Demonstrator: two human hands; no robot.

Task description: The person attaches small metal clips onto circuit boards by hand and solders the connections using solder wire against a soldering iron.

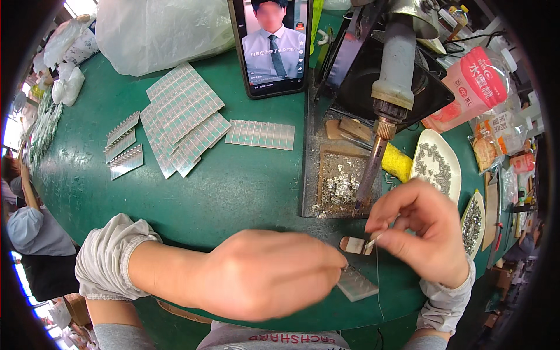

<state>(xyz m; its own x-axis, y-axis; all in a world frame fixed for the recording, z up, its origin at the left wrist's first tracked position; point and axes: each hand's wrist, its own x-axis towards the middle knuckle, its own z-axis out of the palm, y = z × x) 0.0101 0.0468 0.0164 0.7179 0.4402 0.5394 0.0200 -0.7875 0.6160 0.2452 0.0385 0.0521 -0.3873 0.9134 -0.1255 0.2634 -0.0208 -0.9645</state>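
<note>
Green workbench (233,186) holds circuit strips (181,116), phone (271,46), soldering iron (385,122).

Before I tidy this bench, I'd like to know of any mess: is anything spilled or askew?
Yes: silvery metal scraps lie scattered on the grey tray under the soldering iron tip. The pale component strips overlap crookedly on the green table.

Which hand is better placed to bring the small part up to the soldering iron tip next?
Probably the right hand. It pinches the small part and a thin wire just below the soldering iron tip. The left hand is lower, resting on a small flat strip on the green table.
</note>
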